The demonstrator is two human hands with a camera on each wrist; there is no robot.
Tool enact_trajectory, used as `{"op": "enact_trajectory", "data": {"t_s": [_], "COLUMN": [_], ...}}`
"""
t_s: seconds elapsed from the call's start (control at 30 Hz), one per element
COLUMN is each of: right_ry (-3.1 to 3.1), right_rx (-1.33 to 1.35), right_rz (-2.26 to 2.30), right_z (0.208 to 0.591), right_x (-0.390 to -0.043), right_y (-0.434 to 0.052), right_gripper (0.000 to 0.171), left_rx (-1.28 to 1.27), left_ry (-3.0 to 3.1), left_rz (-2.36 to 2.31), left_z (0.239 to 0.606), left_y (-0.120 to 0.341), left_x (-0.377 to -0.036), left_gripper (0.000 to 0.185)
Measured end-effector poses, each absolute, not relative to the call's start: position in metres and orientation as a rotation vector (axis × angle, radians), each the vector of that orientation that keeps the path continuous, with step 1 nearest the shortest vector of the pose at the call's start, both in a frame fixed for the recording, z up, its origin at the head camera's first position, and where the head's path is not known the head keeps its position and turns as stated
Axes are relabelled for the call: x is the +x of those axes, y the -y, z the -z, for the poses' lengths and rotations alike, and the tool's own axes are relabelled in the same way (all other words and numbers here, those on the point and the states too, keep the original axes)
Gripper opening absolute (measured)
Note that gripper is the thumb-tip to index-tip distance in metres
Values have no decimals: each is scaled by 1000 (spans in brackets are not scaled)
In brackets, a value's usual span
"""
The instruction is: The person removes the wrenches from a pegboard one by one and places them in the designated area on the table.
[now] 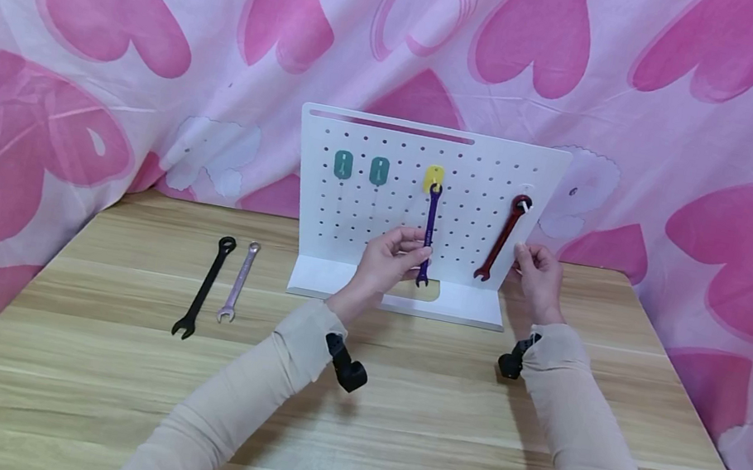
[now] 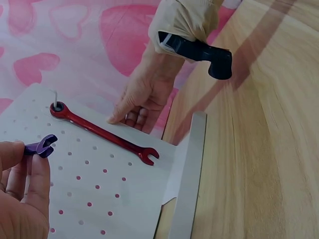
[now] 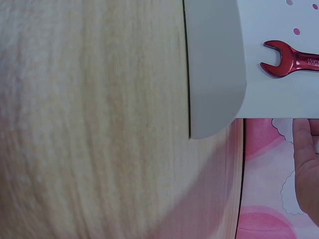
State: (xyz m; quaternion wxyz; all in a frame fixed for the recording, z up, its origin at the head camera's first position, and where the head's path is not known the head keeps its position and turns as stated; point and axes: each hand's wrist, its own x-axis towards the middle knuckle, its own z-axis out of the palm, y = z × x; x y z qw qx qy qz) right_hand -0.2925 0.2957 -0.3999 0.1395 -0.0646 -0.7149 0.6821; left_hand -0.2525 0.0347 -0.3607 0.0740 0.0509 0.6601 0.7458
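Left grip [image 1: 392,253] pinched purple wrench [image 1: 428,236] hanging from yellow hook [image 1: 434,179]; right hand [image 1: 538,273], fingers relaxed, braced pegboard [image 1: 381,211] edge, likely steadying it.

A purple wrench [image 1: 428,232] and a red wrench [image 1: 502,240] hang on the white pegboard [image 1: 350,214]. A black wrench [image 1: 204,287] and a silver wrench [image 1: 238,280] lie on the light wood-grain desk [image 1: 389,422]. The backdrop cloth [image 1: 157,20] is pink with hearts.

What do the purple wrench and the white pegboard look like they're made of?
Purple wrench: likely metal with a glossy purple coating, thin and rigid. White pegboard: probably painted sheet metal, matte and smooth, with punched holes and a bent base, though plastic is possible.
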Motion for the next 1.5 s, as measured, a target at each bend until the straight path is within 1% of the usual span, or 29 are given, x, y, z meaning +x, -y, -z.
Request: {"op": "enact_trajectory", "data": {"t_s": [0.23, 0.53, 1.0, 1.5], "right_ry": [2063, 2097, 2094, 2101], "right_rx": [-180, -185, -190, -191], "right_rz": [-1995, -1955, -1964, -1957], "right_z": [390, 388, 389, 389], "right_x": [-284, -282, -282, -282], "right_y": [-291, -291, -291, -290], "right_gripper": [16, 14, 14, 20], "left_rx": [136, 137, 93, 75], "left_ry": [-1945, -1931, -1816, -1670], "left_rz": [-2239, -2233, -2258, -2315], "left_z": [360, 360, 346, 333], "left_y": [-33, -30, -30, -30], "left_x": [-251, -249, -242, -238], "left_gripper": [27, 29, 28, 23]}}
